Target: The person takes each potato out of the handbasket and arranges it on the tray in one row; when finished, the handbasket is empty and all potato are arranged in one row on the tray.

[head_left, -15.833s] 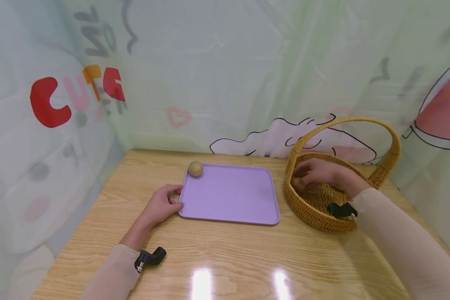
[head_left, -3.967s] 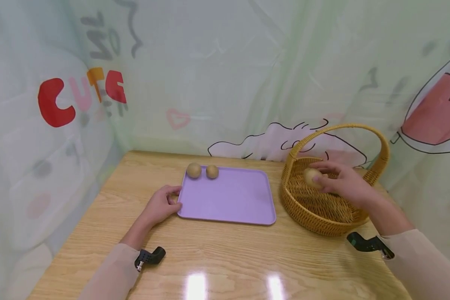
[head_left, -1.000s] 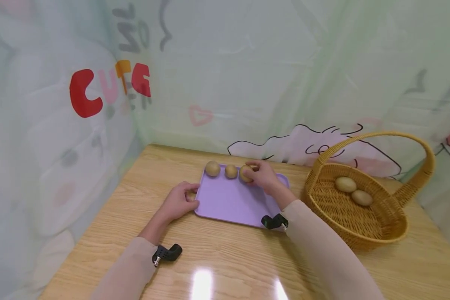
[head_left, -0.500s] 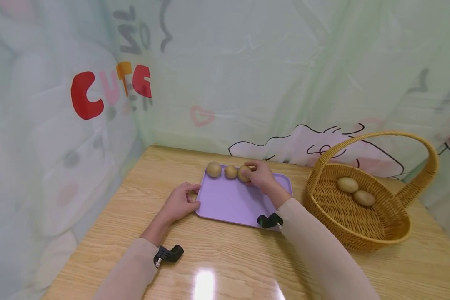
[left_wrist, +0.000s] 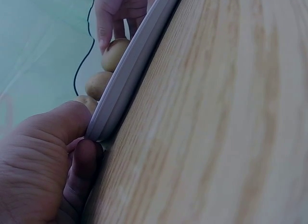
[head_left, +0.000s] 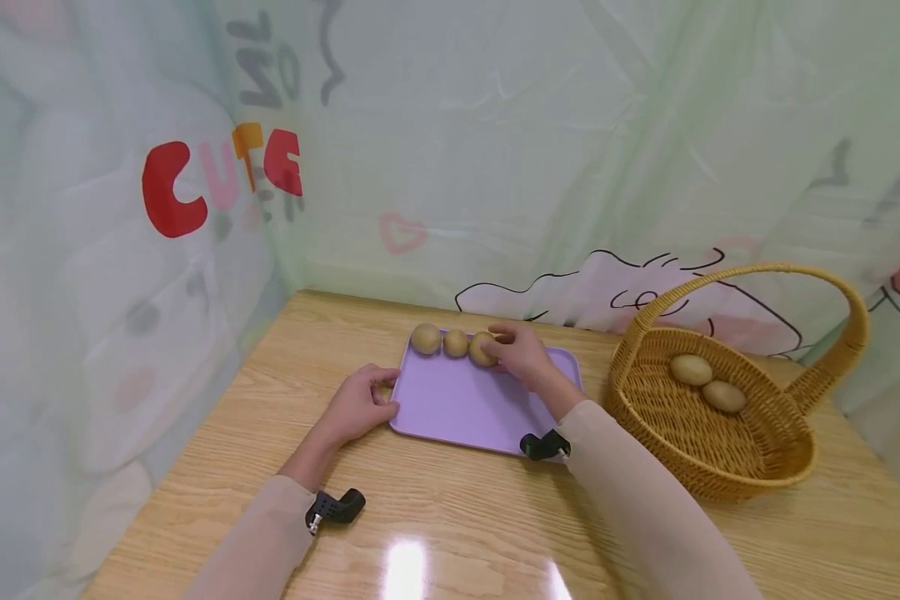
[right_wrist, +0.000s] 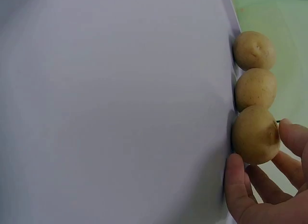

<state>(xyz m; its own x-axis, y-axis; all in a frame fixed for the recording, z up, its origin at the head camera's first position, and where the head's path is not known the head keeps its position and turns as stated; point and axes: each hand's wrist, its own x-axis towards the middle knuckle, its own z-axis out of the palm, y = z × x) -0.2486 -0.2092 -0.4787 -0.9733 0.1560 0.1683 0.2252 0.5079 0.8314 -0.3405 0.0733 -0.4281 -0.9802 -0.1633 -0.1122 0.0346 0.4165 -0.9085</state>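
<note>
A lilac tray (head_left: 457, 402) lies flat on the wooden table. My left hand (head_left: 358, 404) pinches its left edge between thumb and fingers. Three potatoes form a row along the tray's far side: one in the left corner (head_left: 425, 338), a smaller one (head_left: 455, 343) beside it, and a third (head_left: 482, 349). Around that third potato are the thumb and fingers of my right hand (head_left: 523, 354). In the right wrist view, the held potato (right_wrist: 255, 135) presses against the middle potato (right_wrist: 255, 89), which touches the far one (right_wrist: 253, 50).
To the right of the tray stands a wicker basket (head_left: 663, 446) with a tall arched handle (head_left: 765, 268). Two potatoes (head_left: 692, 369) lie together inside it. A printed curtain (head_left: 450, 167) hangs right behind the table (head_left: 450, 508).
Since the earliest frame, two more potatoes have come onto the tray from the basket. Over the last second my right hand slides the third one left against the middle one. My left hand stays put.
</note>
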